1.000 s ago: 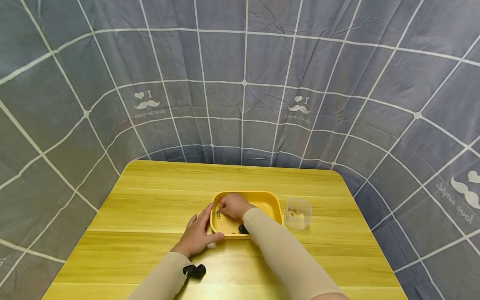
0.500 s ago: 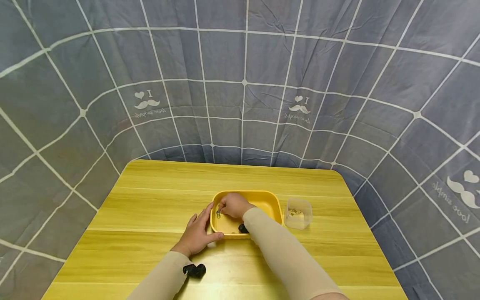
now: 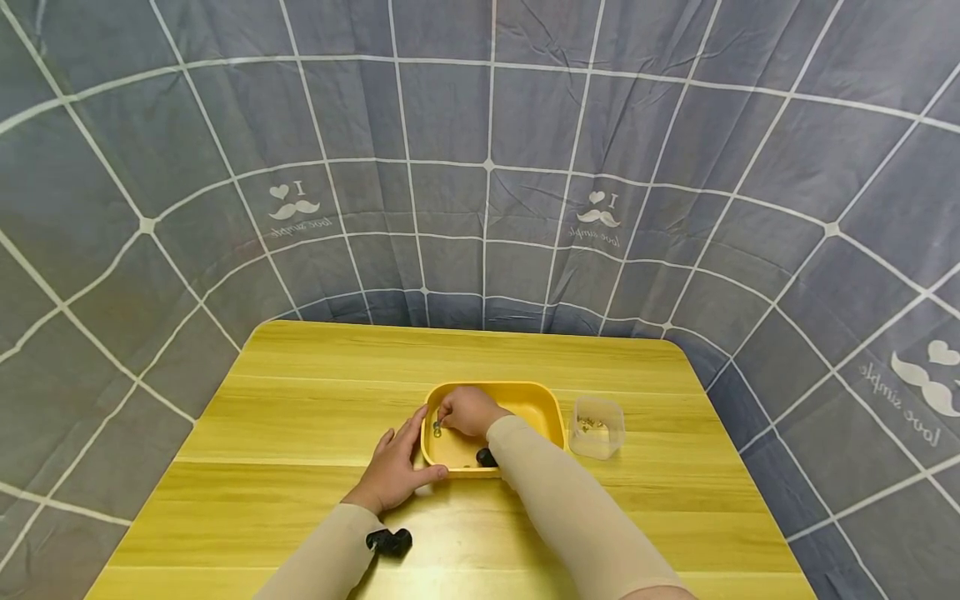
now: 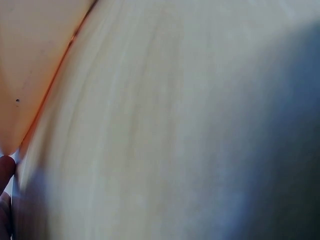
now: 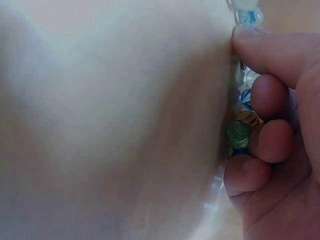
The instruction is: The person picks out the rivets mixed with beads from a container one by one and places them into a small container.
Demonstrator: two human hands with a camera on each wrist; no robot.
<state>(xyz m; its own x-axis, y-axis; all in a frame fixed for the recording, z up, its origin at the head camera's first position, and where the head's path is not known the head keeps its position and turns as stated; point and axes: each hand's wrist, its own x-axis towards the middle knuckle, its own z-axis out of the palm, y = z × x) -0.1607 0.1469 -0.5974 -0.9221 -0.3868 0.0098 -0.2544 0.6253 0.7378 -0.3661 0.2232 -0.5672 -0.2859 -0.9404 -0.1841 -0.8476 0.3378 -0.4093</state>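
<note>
My left hand (image 3: pixel 395 468) rests against the left end of a yellow tray (image 3: pixel 536 408), its fingers along the side and its thumb at the near rim. In the left wrist view, only its fingertips (image 4: pixel 6 170) show at the orange-looking edge. My right hand (image 3: pixel 468 411) reaches into the tray, with thumb and fingers curled around small glass marbles (image 3: pixel 437 430) near the left wall. Up close in the right wrist view, a green marble (image 5: pixel 239 134), a brown one (image 5: pixel 248 118) and blue-white ones (image 5: pixel 250 18) show at the fingertips. The palm side partly hides them.
Right of the tray stands a clear plastic box (image 3: pixel 597 442) with small gold-coloured bits on its bottom. The wooden table (image 3: pixel 315 358) has a grey checked curtain (image 3: pixel 450 200) around it. A black wrist camera (image 3: pixel 390 542) sits on the left sleeve.
</note>
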